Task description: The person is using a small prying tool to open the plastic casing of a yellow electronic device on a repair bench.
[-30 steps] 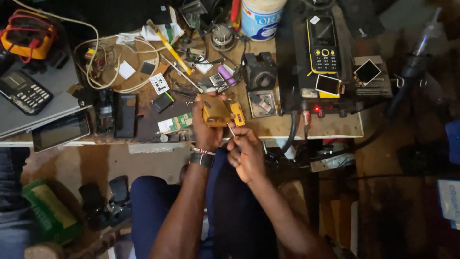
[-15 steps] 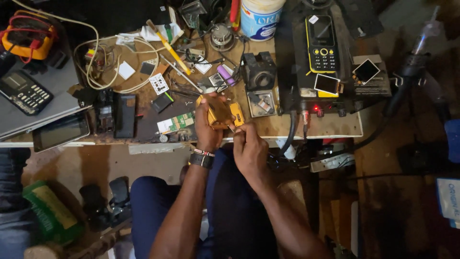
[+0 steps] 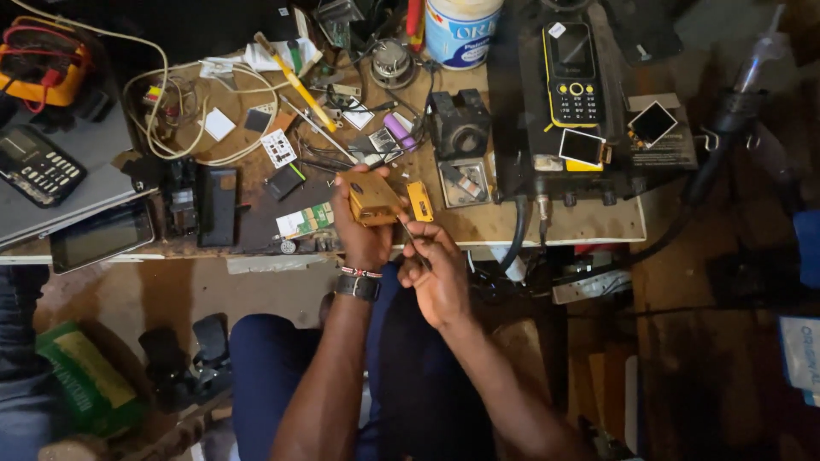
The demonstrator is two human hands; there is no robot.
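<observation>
I see my left hand [image 3: 363, 226] wrapped around a small gold-coloured phone body [image 3: 370, 199], fingers curled over its top edge, holding it just above the front edge of the bench [image 3: 564, 224]. My right hand [image 3: 436, 269] sits just beside it, below and to the right, fingertips pressed together on a thin metal tool [image 3: 411, 236] whose tip points up toward the phone body; I cannot tell whether the tip touches it. A dark watch with a beaded band [image 3: 359, 283] sits on the left wrist.

On the bench just right of the phone body lies a small yellow part [image 3: 419, 201]. Farther right, a black and yellow keypad phone [image 3: 572, 74] rests on a dark box, with 2 small loose screens [image 3: 583, 147] near it. To the left lie a black phone [image 3: 219, 205], a tablet [image 3: 102, 236] at the bench edge, coiled pale cables [image 3: 171, 119] and a yellow-handled tool [image 3: 295, 81]. A white tub [image 3: 461, 30] stands at the back.
</observation>
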